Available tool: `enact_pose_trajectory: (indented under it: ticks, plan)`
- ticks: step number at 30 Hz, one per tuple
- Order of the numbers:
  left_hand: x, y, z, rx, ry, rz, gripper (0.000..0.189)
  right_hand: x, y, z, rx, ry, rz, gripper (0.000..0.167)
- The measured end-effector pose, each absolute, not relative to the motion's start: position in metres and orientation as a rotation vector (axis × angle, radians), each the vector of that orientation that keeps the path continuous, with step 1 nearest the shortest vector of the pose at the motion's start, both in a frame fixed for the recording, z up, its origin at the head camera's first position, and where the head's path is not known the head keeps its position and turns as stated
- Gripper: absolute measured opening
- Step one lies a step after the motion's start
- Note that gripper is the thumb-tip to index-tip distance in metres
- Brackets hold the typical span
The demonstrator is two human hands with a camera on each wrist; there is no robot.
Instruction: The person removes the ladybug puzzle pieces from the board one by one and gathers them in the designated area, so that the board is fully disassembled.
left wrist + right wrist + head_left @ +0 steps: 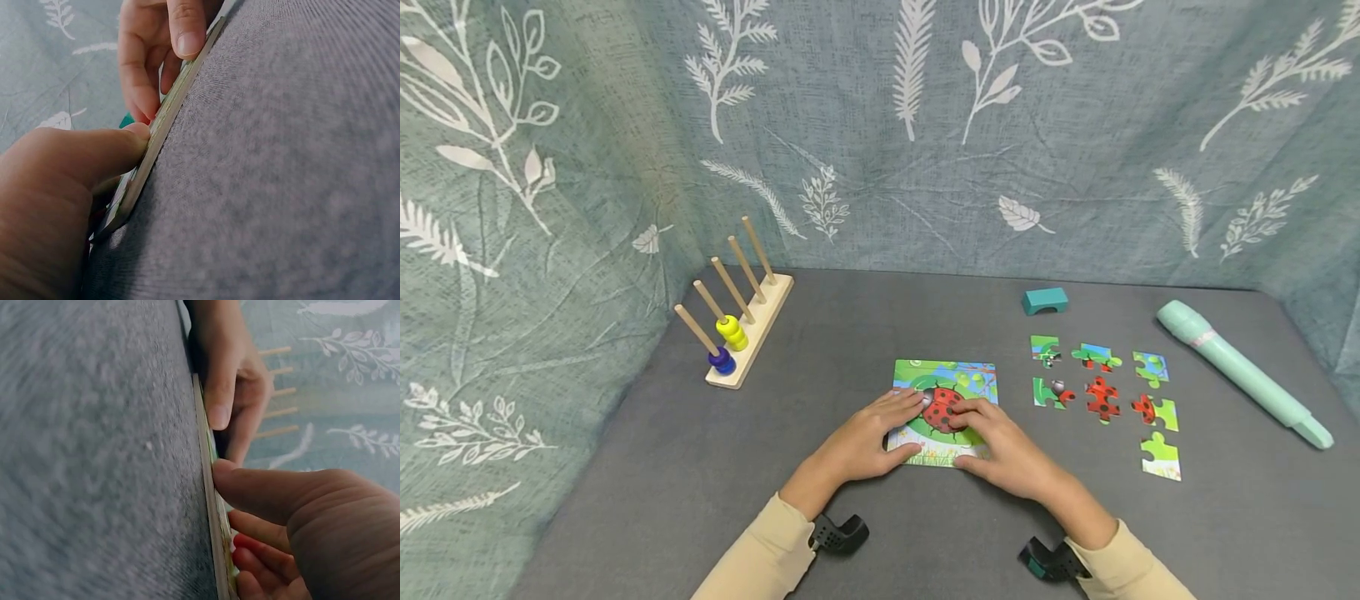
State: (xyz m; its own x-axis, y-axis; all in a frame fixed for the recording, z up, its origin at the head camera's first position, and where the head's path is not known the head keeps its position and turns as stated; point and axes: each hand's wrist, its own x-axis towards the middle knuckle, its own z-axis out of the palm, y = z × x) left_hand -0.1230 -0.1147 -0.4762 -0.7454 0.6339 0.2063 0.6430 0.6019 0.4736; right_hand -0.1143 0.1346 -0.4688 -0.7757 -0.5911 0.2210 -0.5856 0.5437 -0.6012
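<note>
A square ladybug puzzle board point(938, 452) lies flat on the table in front of me, its pale edge point(141, 171) visible in the left wrist view. My left hand point(872, 437) rests on its left side, fingers stretched over the picture beside the ladybug and thumb near the front edge. On the right side, my right hand point(1011, 450) touches the board, fingers lightly bent over the ladybug and thumb point(250, 484) at the front edge. Parts of the picture are hidden under the fingers. Several loose jigsaw pieces point(1102, 398) with ladybug parts lie right of the board.
Behind the loose pieces sits a teal arched block point(1045, 301). A mint-green marker-shaped case point(1243, 371) lies at the far right. To the left stands a wooden peg rack point(767, 312) with yellow rings point(732, 332) and blue rings point(722, 361). A leaf-patterned curtain point(865, 150) hangs behind.
</note>
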Motion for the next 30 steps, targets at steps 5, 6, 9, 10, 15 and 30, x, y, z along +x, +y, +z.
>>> enact_pose_trajectory:
  ticks: [5,6,9,10,15,30]
  plan:
    - [-0.1230,-0.1154,-0.4773,-1.118,-2.790,-0.863,0.059,-0.1109,0.1303,-0.4696,-0.960,2.737,-1.120,0.035]
    - [-0.1230,-0.1155,-0.4774,-1.118,-2.789,-0.866,0.059,-0.1100,0.1294,-0.4696,-0.940,2.726,-1.125,0.035]
    - [-0.1228,-0.1159,-0.4778,-1.116,-2.783,-0.876,0.059,-0.1077,0.1270,-0.4696,-0.900,2.703,-1.124,0.036]
    - [-0.1227,-0.1159,-0.4778,-1.116,-2.781,-0.878,0.059,-0.1069,0.1264,-0.4697,-0.892,2.702,-1.117,0.038]
    - [-0.1230,-0.1156,-0.4775,-1.119,-2.776,-0.886,0.059,-0.1057,0.1254,-0.4697,-0.870,2.726,-1.093,0.044]
    - [-0.1231,-0.1150,-0.4779,-1.114,-2.762,-0.893,0.059,-0.1068,0.1254,-0.4688,-0.850,2.707,-1.178,0.046]
